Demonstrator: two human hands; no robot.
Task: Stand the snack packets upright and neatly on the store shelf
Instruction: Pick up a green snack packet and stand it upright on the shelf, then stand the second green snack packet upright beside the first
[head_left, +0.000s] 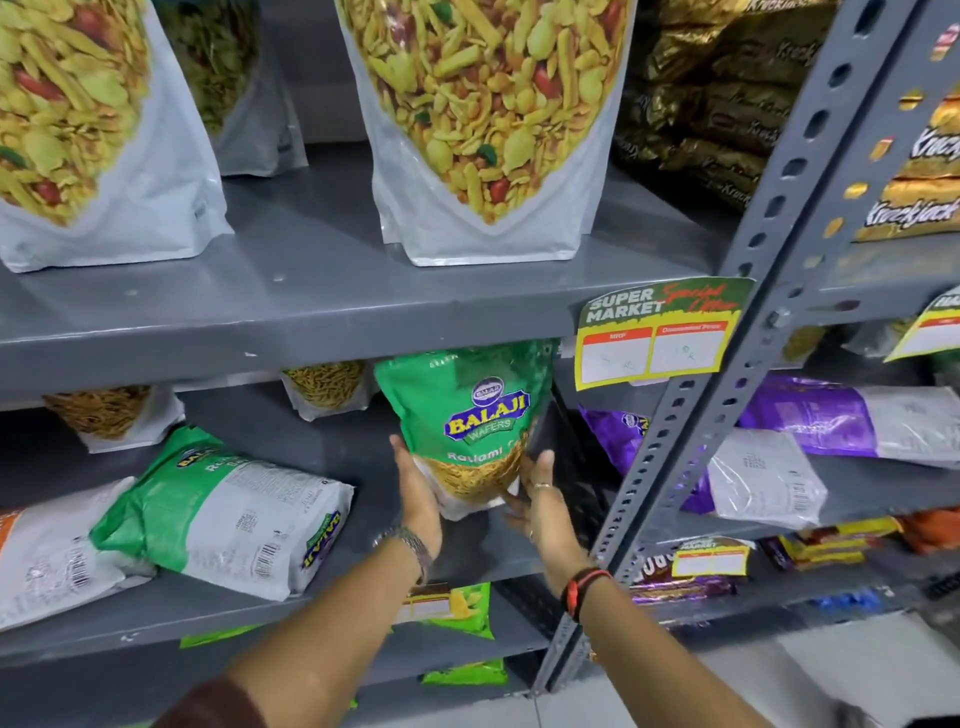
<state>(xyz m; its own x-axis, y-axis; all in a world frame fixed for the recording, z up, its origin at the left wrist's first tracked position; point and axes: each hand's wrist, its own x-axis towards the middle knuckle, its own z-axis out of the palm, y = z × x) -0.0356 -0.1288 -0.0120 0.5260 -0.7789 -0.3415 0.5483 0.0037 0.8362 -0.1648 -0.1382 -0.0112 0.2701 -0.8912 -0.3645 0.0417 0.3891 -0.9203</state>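
A green Balaji snack packet (462, 415) stands upright on the middle grey shelf (363, 457), its top hidden behind the shelf lip above. My left hand (418, 491) presses flat against its lower left side and my right hand (543, 501) against its lower right side, so both hold it between the palms. To the left, another green and white Balaji packet (223, 514) lies flat on the same shelf. A white and orange packet (47, 561) lies flat at the far left.
Two small packets (322, 387) stand at the back of the shelf. Large mixture pouches (488, 130) stand on the upper shelf. A slotted grey upright (727, 338) with a price tag (654, 332) borders the right. Purple packets (841, 421) lie beyond it.
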